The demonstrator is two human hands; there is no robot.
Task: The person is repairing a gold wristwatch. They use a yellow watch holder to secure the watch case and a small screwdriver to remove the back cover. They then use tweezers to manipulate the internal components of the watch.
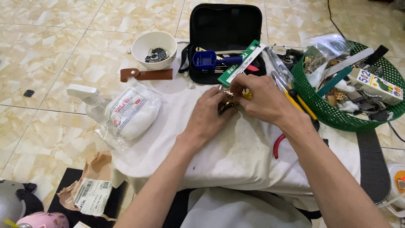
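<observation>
Both hands are in tight at the middle of the white cloth (236, 152), with bare cloth open toward the near edge and tiled floor (50, 63) free off to the left. The left hand (209, 116) has its fingers curled shut around a small gold-and-dark metal piece (228, 103); the right hand (259, 99) pinches the same piece from the other side. Too much of it is covered to call its long axis or which way it points. Crowding the right side, a green mesh basket (312, 99) is heaped with tools, small boxes and plastic bags. Behind the hands, an open black zip case (225, 25) holds a blue tool (206, 59) lying left to right, with a green card pack (240, 63) slanted across it. Up left, a white bowl (154, 48) carries dark round metal parts. A bag of white cotton (128, 114) sits at the cloth's left edge.
</observation>
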